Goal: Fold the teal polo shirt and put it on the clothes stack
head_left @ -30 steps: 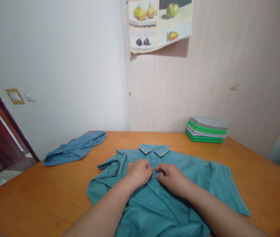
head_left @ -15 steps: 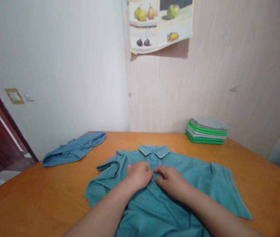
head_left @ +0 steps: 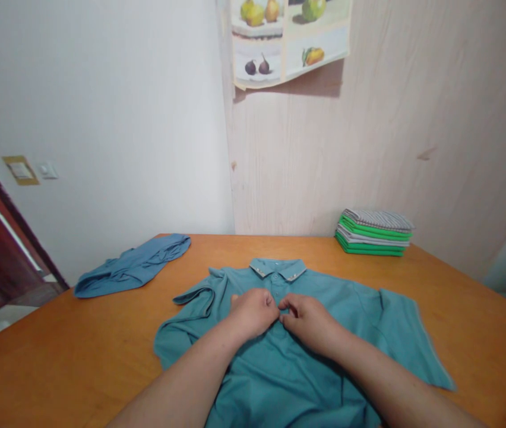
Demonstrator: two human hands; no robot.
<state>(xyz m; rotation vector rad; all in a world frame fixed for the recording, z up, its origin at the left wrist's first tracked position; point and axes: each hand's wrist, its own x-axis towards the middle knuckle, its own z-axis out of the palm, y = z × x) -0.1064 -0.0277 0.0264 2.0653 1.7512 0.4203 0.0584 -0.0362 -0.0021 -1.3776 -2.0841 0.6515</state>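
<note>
A teal polo shirt (head_left: 360,297) lies front side up on the table, its collar (head_left: 278,268) pointing away from me. Below the collar runs the button placket, where small buttons show. My left hand (head_left: 255,312) is closed, with its fingertips pinching the placket. Facing it from the right, my right hand (head_left: 310,322) has thumb and forefinger curled against the same strip of cloth. The fingertips of both hands nearly meet and hide the button between them. The shirt's left-side sleeve is bunched; its right-side sleeve is spread out.
On the orange-brown table (head_left: 101,356), a blue crumpled garment (head_left: 135,264) lies at the far left. A stack of folded green, grey and striped cloths (head_left: 373,233) stands at the back right. Behind is a wall with a fruit picture (head_left: 291,44).
My fingertips have drawn slightly closer together at the placket. The whole view has shifted a little. The shirt and the other cloths stay where they were.
</note>
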